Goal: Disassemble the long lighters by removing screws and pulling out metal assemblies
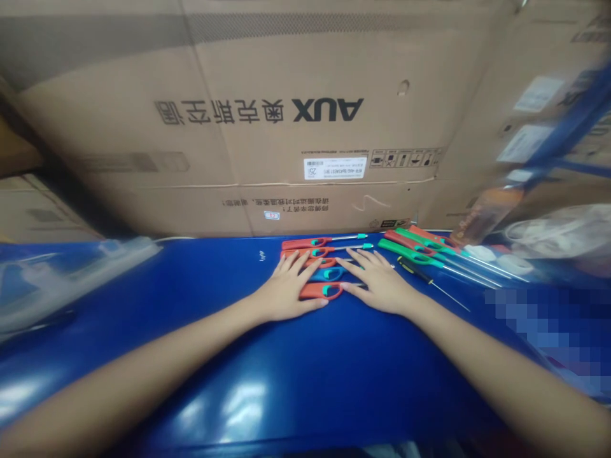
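Several long-nosed gas lighters lie side by side on a blue tabletop (219,381). My left hand (286,292) rests with spread fingers over their handle ends, touching an orange lighter (312,291) and a blue lighter (329,274). Fingers also stretched, my right hand (382,283) lies over the metal rods of the same row, partly hiding them. At the row's far side, a red lighter (305,243) shows its handle and rod uncovered. To the right of my right hand is a second group of lighters, with a green lighter (410,249) in front.
A screwdriver (415,270) with a black and yellow handle lies beside the second group. Behind stands a large cardboard box (258,63). A bottle of orange liquid (491,210) and a white bundle (563,232) sit at right; a pale plastic object (86,280) is at left.
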The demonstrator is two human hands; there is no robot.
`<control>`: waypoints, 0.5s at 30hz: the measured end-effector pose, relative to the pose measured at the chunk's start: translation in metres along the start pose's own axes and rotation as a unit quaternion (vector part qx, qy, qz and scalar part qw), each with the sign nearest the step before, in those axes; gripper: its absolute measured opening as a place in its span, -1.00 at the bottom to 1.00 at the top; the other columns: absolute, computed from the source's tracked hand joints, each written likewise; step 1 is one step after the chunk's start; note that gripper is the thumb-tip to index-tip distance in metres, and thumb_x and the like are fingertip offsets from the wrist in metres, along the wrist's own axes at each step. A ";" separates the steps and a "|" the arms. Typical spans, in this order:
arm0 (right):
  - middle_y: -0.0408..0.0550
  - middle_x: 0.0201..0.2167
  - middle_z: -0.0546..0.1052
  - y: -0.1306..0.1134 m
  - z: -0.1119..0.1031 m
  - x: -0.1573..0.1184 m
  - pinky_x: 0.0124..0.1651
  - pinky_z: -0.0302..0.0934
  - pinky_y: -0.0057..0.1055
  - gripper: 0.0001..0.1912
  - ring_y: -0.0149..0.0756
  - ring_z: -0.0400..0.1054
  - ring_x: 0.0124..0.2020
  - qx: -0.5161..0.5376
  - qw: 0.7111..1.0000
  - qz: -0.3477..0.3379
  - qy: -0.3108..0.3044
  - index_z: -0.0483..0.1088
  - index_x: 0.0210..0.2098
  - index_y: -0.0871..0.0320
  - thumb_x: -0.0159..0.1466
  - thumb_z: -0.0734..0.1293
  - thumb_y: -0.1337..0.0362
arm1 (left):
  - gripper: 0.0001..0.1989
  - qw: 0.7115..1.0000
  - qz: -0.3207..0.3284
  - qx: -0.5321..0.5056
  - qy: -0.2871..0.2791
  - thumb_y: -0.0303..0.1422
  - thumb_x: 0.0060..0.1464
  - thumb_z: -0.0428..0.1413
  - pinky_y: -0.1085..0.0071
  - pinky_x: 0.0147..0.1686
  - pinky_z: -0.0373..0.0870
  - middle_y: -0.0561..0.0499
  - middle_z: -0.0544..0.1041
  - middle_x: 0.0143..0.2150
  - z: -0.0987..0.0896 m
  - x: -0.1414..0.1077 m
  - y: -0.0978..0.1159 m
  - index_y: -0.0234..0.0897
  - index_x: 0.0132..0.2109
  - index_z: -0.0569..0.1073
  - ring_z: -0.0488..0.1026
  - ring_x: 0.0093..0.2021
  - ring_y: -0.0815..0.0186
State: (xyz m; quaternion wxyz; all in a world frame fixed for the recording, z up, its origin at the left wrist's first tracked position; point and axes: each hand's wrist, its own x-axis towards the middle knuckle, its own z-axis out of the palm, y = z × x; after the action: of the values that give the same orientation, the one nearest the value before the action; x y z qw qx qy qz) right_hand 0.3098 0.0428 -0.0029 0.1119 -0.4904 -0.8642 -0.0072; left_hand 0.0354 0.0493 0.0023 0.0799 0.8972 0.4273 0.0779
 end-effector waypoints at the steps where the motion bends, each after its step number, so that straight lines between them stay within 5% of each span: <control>1: 0.16 0.41 0.18 -0.002 0.000 0.000 0.38 -0.12 0.24 -0.37 0.17 0.05 0.40 0.002 1.000 -0.011 0.027 0.23 0.37 -0.01 0.41 0.14 -0.14 | -0.07 1.000 -0.001 -0.007 0.008 0.27 0.15 -0.03 -0.22 0.38 -0.14 -0.18 -0.10 0.54 0.002 0.003 0.000 -0.11 0.49 -0.02 -0.22 0.51 -0.20; 6: 0.13 0.04 0.47 -0.028 -0.009 -0.001 0.16 0.24 -0.05 -0.67 -0.06 0.34 0.07 0.087 0.987 -0.058 0.119 0.41 0.05 0.14 0.36 0.30 0.13 | -0.15 0.995 0.035 -0.020 0.089 0.12 0.17 0.09 -0.20 0.37 -0.06 -0.30 0.02 0.49 0.001 0.003 0.004 -0.27 0.43 0.12 -0.09 0.47 -0.19; 11: 0.16 -0.08 0.47 -0.054 -0.026 0.005 0.00 0.30 -0.11 -0.69 -0.02 0.34 -0.02 0.074 0.995 -0.067 -0.019 0.37 -0.11 0.19 0.27 0.42 0.14 | -0.76 0.991 0.089 -0.020 0.103 -0.32 0.27 0.07 0.12 0.07 0.39 -0.16 0.48 0.04 -0.011 -0.020 0.018 -0.26 0.04 0.44 0.40 0.06 0.08; 15: 0.08 -0.17 0.47 -0.063 -0.034 0.011 -0.08 0.25 -0.22 -0.74 -0.11 0.34 -0.11 0.091 0.989 -0.057 -0.105 0.34 -0.20 0.18 0.23 0.47 0.25 | -0.83 0.995 0.066 -0.024 0.077 -0.47 0.27 0.02 0.14 -0.01 0.42 -0.15 0.47 -0.08 -0.011 -0.035 0.025 -0.28 -0.03 0.43 0.41 -0.04 0.10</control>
State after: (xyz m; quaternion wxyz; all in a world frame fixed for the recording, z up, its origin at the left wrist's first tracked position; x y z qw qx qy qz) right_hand 0.2572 0.0157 0.0383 0.0641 -0.4265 -0.8946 0.1168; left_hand 0.0305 0.0073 0.0160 0.0628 0.9125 0.3701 0.1625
